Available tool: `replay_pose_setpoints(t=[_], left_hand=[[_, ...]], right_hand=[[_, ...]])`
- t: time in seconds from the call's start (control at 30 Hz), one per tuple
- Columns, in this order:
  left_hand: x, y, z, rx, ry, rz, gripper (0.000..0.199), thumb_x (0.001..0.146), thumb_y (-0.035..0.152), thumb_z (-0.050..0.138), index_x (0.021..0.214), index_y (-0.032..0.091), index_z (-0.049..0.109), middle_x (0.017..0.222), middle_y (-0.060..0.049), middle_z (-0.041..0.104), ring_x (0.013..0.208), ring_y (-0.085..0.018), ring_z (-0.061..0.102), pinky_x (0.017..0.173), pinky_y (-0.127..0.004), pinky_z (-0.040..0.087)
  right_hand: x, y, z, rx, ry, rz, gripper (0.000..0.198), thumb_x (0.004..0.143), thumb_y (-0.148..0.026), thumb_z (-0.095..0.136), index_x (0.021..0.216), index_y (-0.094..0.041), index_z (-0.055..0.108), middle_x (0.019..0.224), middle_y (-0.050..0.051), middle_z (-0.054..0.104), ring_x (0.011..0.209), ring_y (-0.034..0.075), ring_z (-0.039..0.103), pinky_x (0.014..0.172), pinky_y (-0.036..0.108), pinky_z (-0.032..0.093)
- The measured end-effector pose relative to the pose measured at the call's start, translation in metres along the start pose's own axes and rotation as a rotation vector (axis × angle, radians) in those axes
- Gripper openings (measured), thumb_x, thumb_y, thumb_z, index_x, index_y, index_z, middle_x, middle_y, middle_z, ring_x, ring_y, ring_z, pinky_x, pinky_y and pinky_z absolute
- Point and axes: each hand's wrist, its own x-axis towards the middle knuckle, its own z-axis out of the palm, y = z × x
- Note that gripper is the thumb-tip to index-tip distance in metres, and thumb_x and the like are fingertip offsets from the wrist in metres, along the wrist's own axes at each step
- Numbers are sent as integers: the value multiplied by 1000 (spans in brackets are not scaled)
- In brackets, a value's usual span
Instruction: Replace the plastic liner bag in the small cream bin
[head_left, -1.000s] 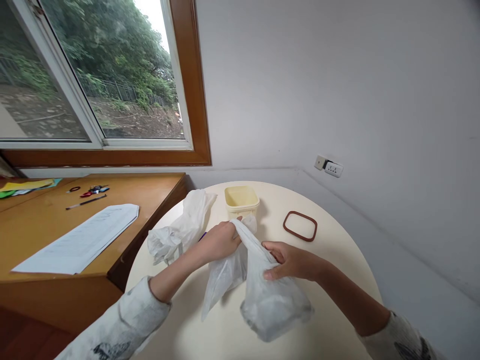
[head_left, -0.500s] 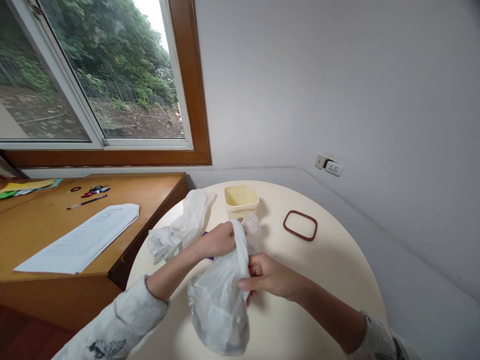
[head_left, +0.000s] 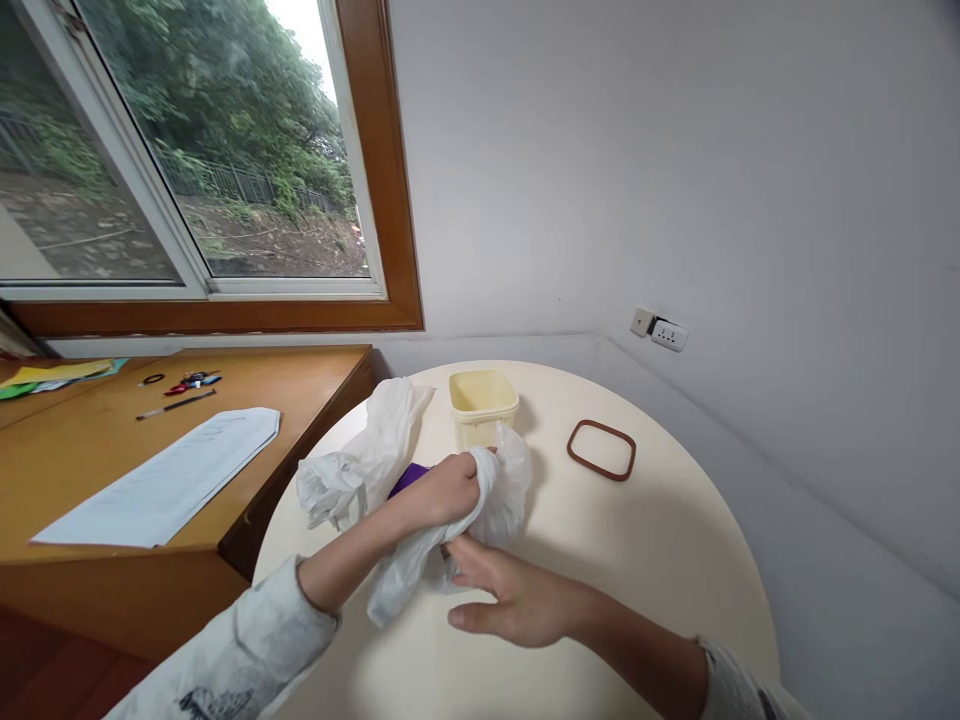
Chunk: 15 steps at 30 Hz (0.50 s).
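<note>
My left hand (head_left: 448, 492) is closed round the twisted middle of a white plastic bag (head_left: 506, 490), above the round table. One end puffs out past the knuckles and the other droops below the wrist. Close beneath it, my right hand (head_left: 514, 595) has its thumb spread away from the fingers. Its fingertips reach the bag's underside and are partly hidden there. Just behind the bag stands a pale yellow, open plastic tub (head_left: 484, 412). A purple flat item (head_left: 408, 479) shows partly from under my left forearm.
A second crumpled white plastic bag (head_left: 375, 440) lies at the table's left. Toward the right is a brown rounded rectangular ring (head_left: 601, 451). The wooden desk (head_left: 315, 375) alongside holds papers (head_left: 165, 480), a pen (head_left: 176, 404) and keys (head_left: 193, 382).
The bag's lower part, which hung full toward me, has swung up and is bunched round my left hand. My right hand has loosened from its pinch, with the thumb now apart. More purple shows.
</note>
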Motion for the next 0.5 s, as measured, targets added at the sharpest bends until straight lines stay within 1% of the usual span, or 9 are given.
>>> replay_pose_setpoints(t=[0.07, 0.13, 0.17, 0.23, 0.3, 0.33, 0.43, 0.5], left_hand=[[1, -4, 4, 8, 32, 24, 40, 71, 15, 35, 102, 14, 61, 88, -4, 68, 79, -20, 58, 75, -29, 44], [1, -7, 7, -33, 59, 24, 39, 72, 16, 35, 101, 14, 61, 82, -4, 68, 75, -20, 59, 73, -30, 45], [1, -8, 8, -80, 58, -5, 38, 73, 17, 35, 100, 14, 61, 77, -4, 67, 71, -19, 59, 70, -30, 46], [1, -7, 10, -213, 18, -116, 35, 74, 22, 37, 97, 13, 62, 62, -3, 64, 57, -18, 58, 58, -28, 46], [0, -5, 13, -349, -36, -238, 34, 76, 27, 39, 95, 12, 63, 47, 0, 56, 44, -16, 53, 47, -26, 44], [0, -3, 14, -403, -50, -274, 33, 76, 29, 41, 93, 12, 63, 42, 1, 53, 40, -15, 51, 44, -25, 42], [0, 0, 15, -489, -59, -284, 32, 76, 33, 44, 89, 12, 64, 39, 3, 47, 35, -11, 42, 39, -22, 37], [0, 2, 14, -471, -68, -248, 31, 77, 34, 45, 87, 12, 64, 40, 4, 46, 34, -9, 37, 38, -21, 35]], right_hand=[[-2, -2, -1, -12, -14, 10, 71, 82, -30, 55, 140, -29, 15, 146, 4, 23, 132, 19, 24, 107, 40, 21], [-5, -4, -3, -28, -14, 23, 69, 84, -30, 51, 141, -28, 12, 146, 5, 21, 132, 19, 23, 108, 39, 20], [-8, -5, -4, -57, -11, 35, 70, 84, -30, 51, 141, -27, 9, 147, 5, 18, 133, 20, 21, 108, 40, 19], [-13, -5, -4, -152, -12, 82, 78, 83, -30, 52, 142, -23, 2, 149, 8, 8, 135, 23, 12, 109, 41, 15], [-19, -5, -1, -262, -23, 145, 86, 80, -32, 55, 141, -18, -6, 149, 10, -3, 136, 24, 3, 109, 42, 10], [-22, -4, 1, -307, -34, 171, 89, 80, -32, 55, 140, -16, -9, 148, 11, -8, 136, 24, 0, 109, 41, 9], [-27, -4, 7, -390, -58, 196, 91, 80, -32, 52, 138, -14, -15, 147, 10, -12, 136, 22, -3, 110, 39, 8], [-30, -6, 8, -429, -99, 207, 90, 80, -32, 51, 138, -14, -15, 147, 12, -8, 136, 23, 2, 109, 39, 13]])
